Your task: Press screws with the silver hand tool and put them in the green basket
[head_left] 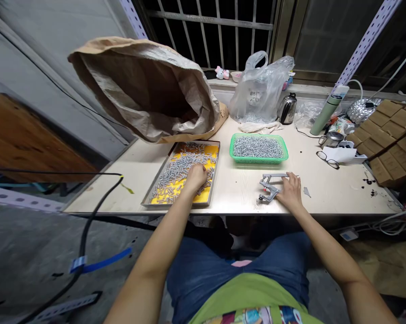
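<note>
My left hand (196, 177) is over the right side of a shallow tray (148, 201) with a yellow bottom. Its fingers are curled together among many small silvery metal pieces (186, 164), and what they pinch is hidden. On the right, my right hand (291, 191) is closed around the handles of a grey metal hand plier tool (269, 191) with a spring and a small red part. The tool lies sideways near the table's front edge, its jaw end pointing left. Behind it stands a green plastic basket (259, 159) full of similar silvery pieces.
A big open paper sack (149, 90) leans over the tray's far end. At the back are a clear plastic bag (257, 92), a metal kettle (287, 109) and a green bottle (326, 114). Eyeglasses (327, 160) and stacked cardboard boxes (388, 139) sit at the right.
</note>
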`<action>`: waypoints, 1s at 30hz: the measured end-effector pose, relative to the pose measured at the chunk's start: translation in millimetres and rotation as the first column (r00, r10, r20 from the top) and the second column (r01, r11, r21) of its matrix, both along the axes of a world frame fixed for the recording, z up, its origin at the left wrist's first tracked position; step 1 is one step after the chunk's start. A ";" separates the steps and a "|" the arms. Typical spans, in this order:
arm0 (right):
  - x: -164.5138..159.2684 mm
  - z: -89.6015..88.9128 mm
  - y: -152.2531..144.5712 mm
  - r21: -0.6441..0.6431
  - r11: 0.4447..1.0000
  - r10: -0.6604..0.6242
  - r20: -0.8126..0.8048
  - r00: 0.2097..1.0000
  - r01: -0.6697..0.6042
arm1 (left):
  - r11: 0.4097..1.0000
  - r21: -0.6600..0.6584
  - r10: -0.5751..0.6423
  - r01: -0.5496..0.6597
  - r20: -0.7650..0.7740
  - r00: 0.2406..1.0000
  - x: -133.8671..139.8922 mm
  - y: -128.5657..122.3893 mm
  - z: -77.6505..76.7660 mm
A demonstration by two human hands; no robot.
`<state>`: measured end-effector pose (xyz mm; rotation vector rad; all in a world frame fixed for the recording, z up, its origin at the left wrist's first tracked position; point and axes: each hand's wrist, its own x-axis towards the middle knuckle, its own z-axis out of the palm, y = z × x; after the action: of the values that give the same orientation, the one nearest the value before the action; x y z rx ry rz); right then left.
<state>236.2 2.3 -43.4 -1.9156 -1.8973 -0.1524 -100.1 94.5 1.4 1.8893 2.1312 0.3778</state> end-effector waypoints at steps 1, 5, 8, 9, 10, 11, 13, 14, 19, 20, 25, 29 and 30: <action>0.0 -0.1 0.1 -0.004 1.000 0.000 0.000 1.000 0.000 | 1.000 0.023 0.015 -0.015 0.022 1.000 -0.5 -1.3 0.4; 0.5 -1.0 0.1 -0.003 1.000 -0.002 -0.007 1.000 0.002 | 0.979 0.162 0.100 -0.121 0.131 0.986 -3.8 -4.1 2.4; 0.5 -2.1 -0.2 0.018 1.000 0.004 -0.014 1.000 -0.004 | 0.956 0.234 0.117 -0.178 0.255 0.960 -4.6 -5.3 6.3; 0.5 -2.4 -0.3 0.021 1.000 0.003 -0.013 1.000 -0.003 | 0.956 0.233 0.104 -0.179 0.298 0.949 -3.6 -6.6 8.0; 0.4 -2.6 -0.3 0.021 1.000 0.002 -0.012 1.000 -0.002 | 0.960 0.223 0.087 -0.170 0.339 0.937 -1.5 -8.8 9.7; 0.4 -2.7 -0.4 0.021 1.000 0.002 -0.011 1.000 -0.002 | 0.967 0.207 0.065 -0.152 0.375 0.925 1.9 -12.0 11.4; 0.5 -2.9 -0.4 0.027 1.000 0.004 -0.009 1.000 -0.004 | 0.982 0.171 0.001 -0.079 0.415 0.910 13.2 -22.2 13.8; 0.5 -2.9 -0.4 0.032 0.999 0.006 -0.009 1.000 -0.006 | 0.987 0.162 -0.045 -0.024 0.411 0.911 21.2 -29.1 14.3; 0.9 -1.6 -0.4 0.052 0.999 0.009 -0.008 1.000 -0.008 | 0.941 0.112 -0.331 0.319 0.116 0.937 71.5 -70.7 9.0; 1.0 -1.1 -0.5 0.053 0.999 0.011 -0.007 1.000 -0.010 | 0.923 0.072 -0.381 0.378 0.032 0.924 80.0 -77.6 7.3; 1.6 0.7 -1.1 0.037 0.999 0.011 0.005 1.000 -0.011 | 0.852 -0.136 -0.524 0.506 -0.254 0.813 99.1 -92.3 5.0; 2.4 0.4 -0.9 0.048 0.999 0.019 0.010 1.000 -0.019 | 0.882 -0.147 -0.471 0.448 -0.211 0.857 92.4 -87.3 7.9; 2.6 0.5 -0.9 0.052 0.998 0.018 0.012 1.000 -0.019 | 0.898 -0.122 -0.439 0.424 -0.155 0.885 89.8 -85.5 7.8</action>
<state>238.7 1.3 -42.8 -1.8666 -1.8990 -0.2050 -10.3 9.0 9.2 2.3414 1.7110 0.0200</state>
